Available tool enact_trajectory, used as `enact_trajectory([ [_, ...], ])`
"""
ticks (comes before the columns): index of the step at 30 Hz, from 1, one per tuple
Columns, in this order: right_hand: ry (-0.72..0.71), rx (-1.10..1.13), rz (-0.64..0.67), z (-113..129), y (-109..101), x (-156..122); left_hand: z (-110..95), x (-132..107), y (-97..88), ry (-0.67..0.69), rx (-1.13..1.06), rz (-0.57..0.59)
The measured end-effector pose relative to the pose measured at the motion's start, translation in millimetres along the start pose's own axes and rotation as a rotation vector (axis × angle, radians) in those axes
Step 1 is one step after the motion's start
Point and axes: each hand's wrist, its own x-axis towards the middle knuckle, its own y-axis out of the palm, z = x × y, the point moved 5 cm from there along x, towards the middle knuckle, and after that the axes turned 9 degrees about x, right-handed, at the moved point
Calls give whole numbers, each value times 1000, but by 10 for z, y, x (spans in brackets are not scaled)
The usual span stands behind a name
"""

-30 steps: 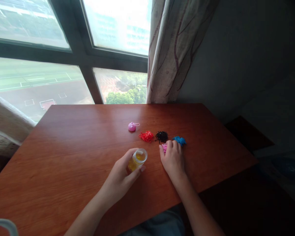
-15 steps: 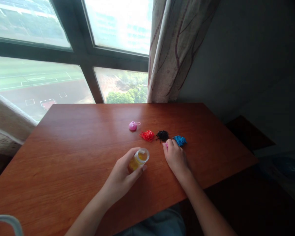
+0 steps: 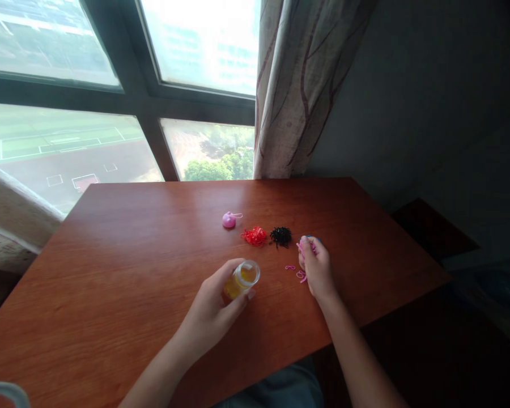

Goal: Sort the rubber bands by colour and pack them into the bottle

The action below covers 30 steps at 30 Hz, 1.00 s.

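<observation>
My left hand (image 3: 215,309) is wrapped round a small clear jar (image 3: 242,277) with yellow contents, tilted with its open mouth toward the right. My right hand (image 3: 317,266) is closed in a pinch on a bunch of pink rubber bands (image 3: 301,247), lifted slightly off the wooden table (image 3: 131,272). A few loose pink bands (image 3: 295,272) lie on the wood just left of that hand. Beyond lie a red pile (image 3: 254,236) and a black pile (image 3: 280,236) of bands. A blue pile is mostly hidden behind my right hand.
A small pink lid with a loop (image 3: 229,219) lies left of the red pile. A window (image 3: 110,90) and a curtain (image 3: 297,85) stand behind the table. The table's right edge drops to a dark floor. A pale rim (image 3: 4,392) shows at bottom left.
My right hand has gathered the pink bands, closed on them and lifted, shifting slightly right; a few pink bands were left on the wood. The left hand and jar stayed almost still.
</observation>
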Motion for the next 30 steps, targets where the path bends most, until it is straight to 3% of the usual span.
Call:
enact_trajectory([
  [3,134,267,35,62,82,12,4,3,10,-1,-2,3],
  [7,419,893,152,126,278,-11,-5,7,17,-8,-16,-1],
  [13,515,1310,227,190,625,-80,-63,42,49,21,-12,-5],
  [20,515,1497,230,231,955,-113,-133,83,44,57,16,30],
  [30,512,1423,186,285,1003,-87,-120,104,22,66,45,16],
])
